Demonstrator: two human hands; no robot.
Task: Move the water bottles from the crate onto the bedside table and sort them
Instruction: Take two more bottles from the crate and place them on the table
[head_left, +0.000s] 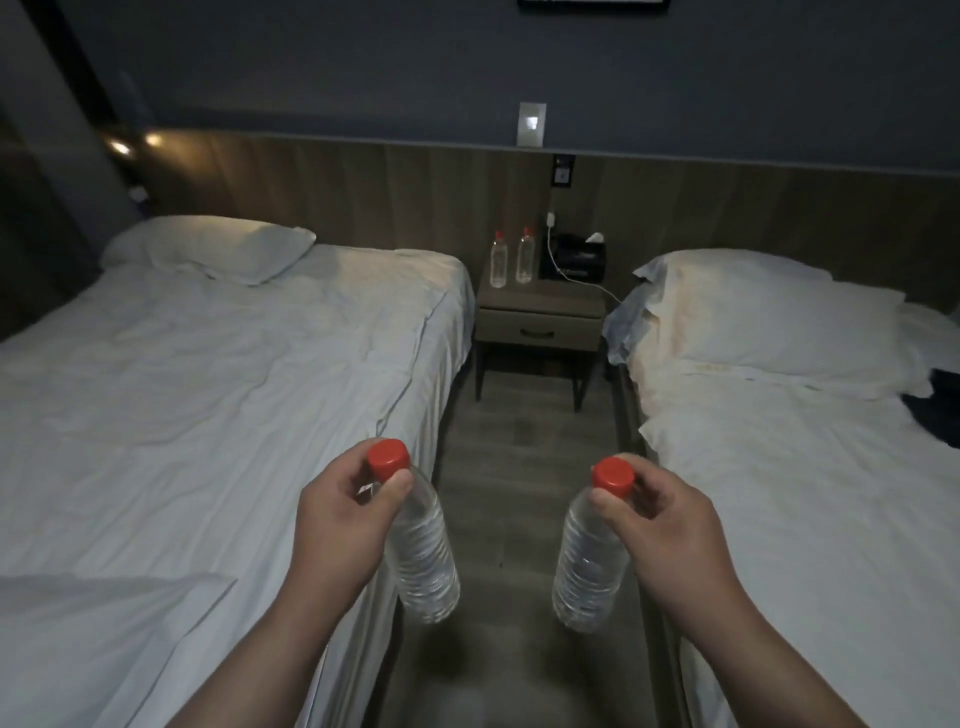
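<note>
My left hand grips a clear water bottle by its neck, just under the red cap. In my right hand hangs a second clear bottle, held the same way below its red cap. Both bottles hang over the floor of the aisle between two beds. Far ahead stands the bedside table, with two more red-capped bottles upright on its left side, one left of the other. The crate is out of view.
A white bed runs along the left and another white bed along the right, leaving a narrow wooden-floor aisle. A black tissue box and a white charging cable occupy the table's right side.
</note>
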